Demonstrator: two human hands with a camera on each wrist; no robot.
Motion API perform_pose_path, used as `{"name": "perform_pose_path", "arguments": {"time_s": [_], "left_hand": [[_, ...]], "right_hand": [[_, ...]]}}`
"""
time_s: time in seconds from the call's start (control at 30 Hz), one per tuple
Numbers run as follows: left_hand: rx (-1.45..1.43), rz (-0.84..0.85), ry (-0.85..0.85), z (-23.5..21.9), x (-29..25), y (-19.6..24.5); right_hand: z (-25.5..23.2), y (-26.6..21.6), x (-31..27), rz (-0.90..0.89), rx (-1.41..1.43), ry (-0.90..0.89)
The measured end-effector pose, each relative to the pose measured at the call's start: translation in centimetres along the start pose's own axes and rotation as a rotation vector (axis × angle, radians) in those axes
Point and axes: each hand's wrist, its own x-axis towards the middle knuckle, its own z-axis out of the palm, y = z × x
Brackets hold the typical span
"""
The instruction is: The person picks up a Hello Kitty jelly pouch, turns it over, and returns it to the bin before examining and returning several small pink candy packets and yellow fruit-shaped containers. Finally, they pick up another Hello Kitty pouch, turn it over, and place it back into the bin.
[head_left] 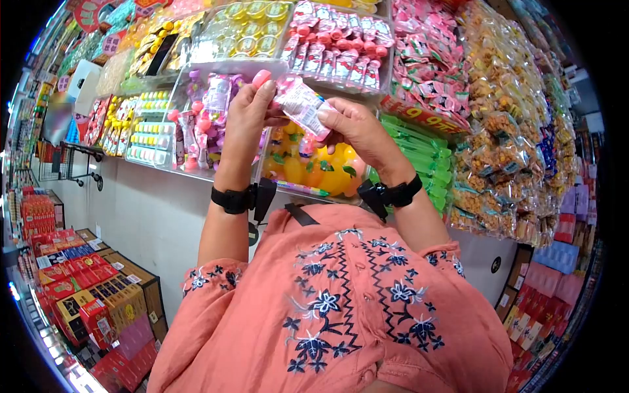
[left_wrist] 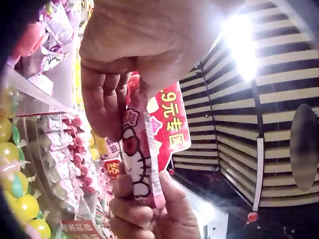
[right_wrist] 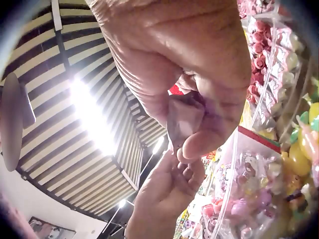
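A pink and white printed packet (head_left: 303,108) with a round pink cap (head_left: 262,78) is held between both hands above the display trays. The left hand (head_left: 247,114) pinches the capped end with thumb and fingers. At the packet's other end, the right hand (head_left: 357,128) grips it, thumb lying on the printed label. In the left wrist view the packet (left_wrist: 137,154) shows a cartoon cat face, with the left hand (left_wrist: 134,55) at the top and the right hand (left_wrist: 154,209) below. The right wrist view shows the right hand (right_wrist: 194,64) curled round the packet's end (right_wrist: 183,119).
Below the hands stands a tray of yellow and orange items (head_left: 314,173). Similar pink packets (head_left: 337,62) fill a tray behind. Green packets (head_left: 419,157) and hanging snack bags (head_left: 501,131) are at the right, purple and pink packets (head_left: 216,98) at the left. Red boxes (head_left: 78,275) stand lower left.
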Motion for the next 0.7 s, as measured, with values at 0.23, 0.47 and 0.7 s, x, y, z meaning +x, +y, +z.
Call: {"name": "perform_pose_path", "arguments": {"time_s": [0.23, 0.47, 0.7], "left_hand": [[0.004, -0.067, -0.067, 2.8, 0.9, -0.7], [-0.416, -0.095, -0.298, 7.1, 1.4, -2.8], [-0.477, -0.164, -0.434, 8.8, 3.6, -4.5]], "right_hand": [[-2.7, 0.1, -1.7, 0.034, 0.183, 0.028], [-5.3, 0.8, -2.3, 0.042, 0.615, -0.056], [-7.4, 2.8, -2.4, 0.130, 0.595, -0.174]]}}
